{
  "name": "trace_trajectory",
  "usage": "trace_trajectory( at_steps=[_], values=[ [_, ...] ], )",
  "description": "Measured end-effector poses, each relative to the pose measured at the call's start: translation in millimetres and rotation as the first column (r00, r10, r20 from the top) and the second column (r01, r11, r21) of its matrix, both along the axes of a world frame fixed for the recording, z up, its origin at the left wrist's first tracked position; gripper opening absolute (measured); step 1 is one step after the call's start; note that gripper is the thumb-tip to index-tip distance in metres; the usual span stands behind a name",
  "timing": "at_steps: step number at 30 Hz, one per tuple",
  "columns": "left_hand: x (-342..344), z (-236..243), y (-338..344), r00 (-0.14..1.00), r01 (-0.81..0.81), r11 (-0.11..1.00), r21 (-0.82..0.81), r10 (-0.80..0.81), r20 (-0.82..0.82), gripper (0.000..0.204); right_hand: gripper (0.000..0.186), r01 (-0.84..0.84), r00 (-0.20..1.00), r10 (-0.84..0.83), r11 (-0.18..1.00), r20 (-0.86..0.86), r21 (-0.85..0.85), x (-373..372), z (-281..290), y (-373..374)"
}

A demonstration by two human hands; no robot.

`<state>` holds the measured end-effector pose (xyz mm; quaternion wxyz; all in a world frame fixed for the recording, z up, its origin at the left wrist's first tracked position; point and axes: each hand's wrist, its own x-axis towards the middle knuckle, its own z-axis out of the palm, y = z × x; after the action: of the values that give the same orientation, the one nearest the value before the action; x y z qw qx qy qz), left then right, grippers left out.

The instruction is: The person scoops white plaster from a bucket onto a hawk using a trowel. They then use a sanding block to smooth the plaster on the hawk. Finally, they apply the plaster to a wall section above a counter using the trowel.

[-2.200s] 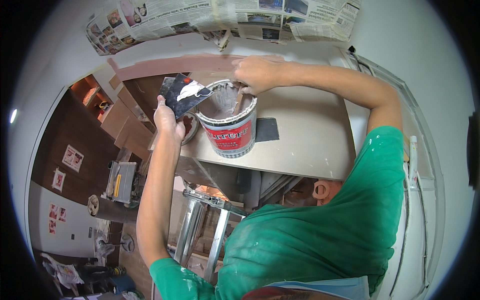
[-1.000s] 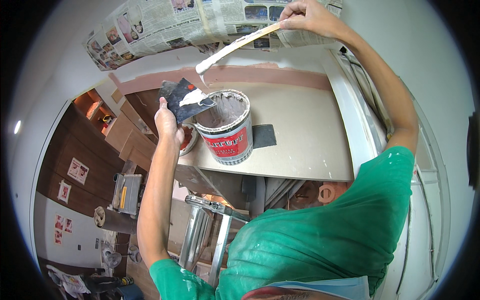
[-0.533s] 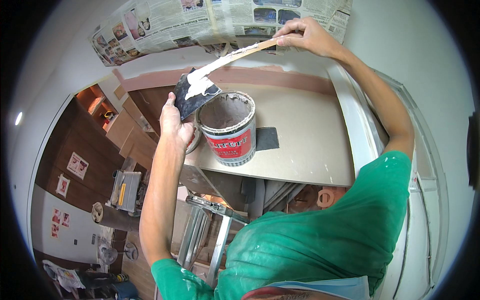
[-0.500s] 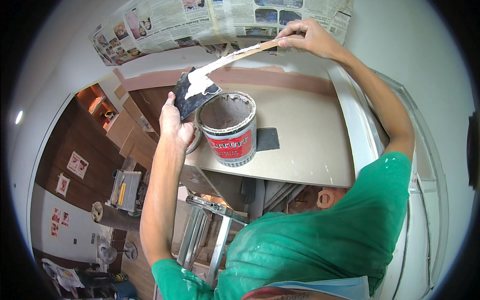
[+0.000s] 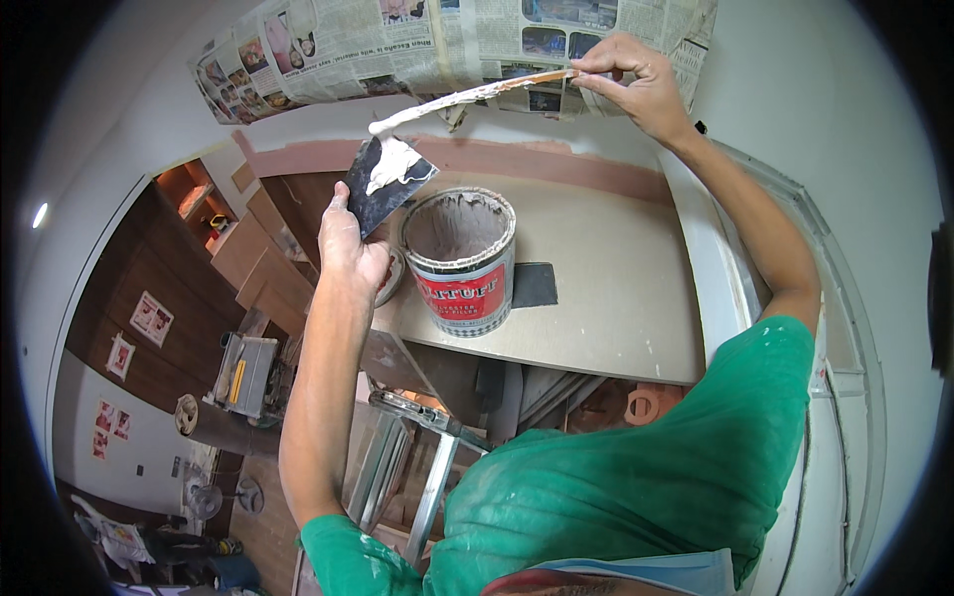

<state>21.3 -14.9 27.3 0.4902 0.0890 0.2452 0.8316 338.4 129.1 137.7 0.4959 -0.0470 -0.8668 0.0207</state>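
My left hand grips a thin black spreader sheet by its lower edge, thumb on top. A lump of white filler paste lies on the sheet's upper face. High on the right, my right hand pinches the end of a wooden stick. White paste coats the stick's far half, and its blobbed tip is just above the sheet's top corner. Below and right of the sheet stands an open filler can, its inner wall smeared with greyish paste.
The can stands on a beige board, a second black sheet beside it. Newspaper covers the surface above. A metal stepladder rises below the board; a fan and a person are at lower left.
The stick's pasted end has lifted off the lump to above the sheet's top corner. My right hand has shifted slightly right, and the paste stays on the sheet.
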Motion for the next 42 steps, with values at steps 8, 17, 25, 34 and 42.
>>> trace_trajectory(
  at_steps=[8, 17, 25, 34, 42],
  values=[
    [-13, 2, 2, 0.997, -0.041, 0.998, 0.043, 0.038, 0.071, 0.018, 0.017, 0.036, 0.998, -0.036, 0.999, -0.054, 0.004, 5, -4, 4],
    [-16, -11, 9, 0.991, 0.088, 0.985, 0.148, -0.103, 0.091, 0.017, 0.016, 0.053, 0.996, -0.051, 0.998, -0.075, 0.027, 1, -8, 2],
    [-6, -3, 7, 0.993, 0.049, 0.994, 0.1, -0.059, 0.103, 0.015, 0.014, 0.097, 0.99, -0.094, 0.995, -0.104, 0.029, 3, -3, 2],
    [-13, -8, 11, 0.997, -0.019, 0.997, 0.071, 0.014, 0.082, 0.016, 0.016, 0.068, 0.992, -0.067, 0.998, -0.106, 0.007, 11, -4, 9],
    [-7, -17, 24, 0.996, -0.09, 0.993, -0.079, 0.089, -0.012, 0.02, 0.015, 0.11, 0.994, -0.109, 0.994, -0.024, 0.009, 14, 15, 7]
  ],
)
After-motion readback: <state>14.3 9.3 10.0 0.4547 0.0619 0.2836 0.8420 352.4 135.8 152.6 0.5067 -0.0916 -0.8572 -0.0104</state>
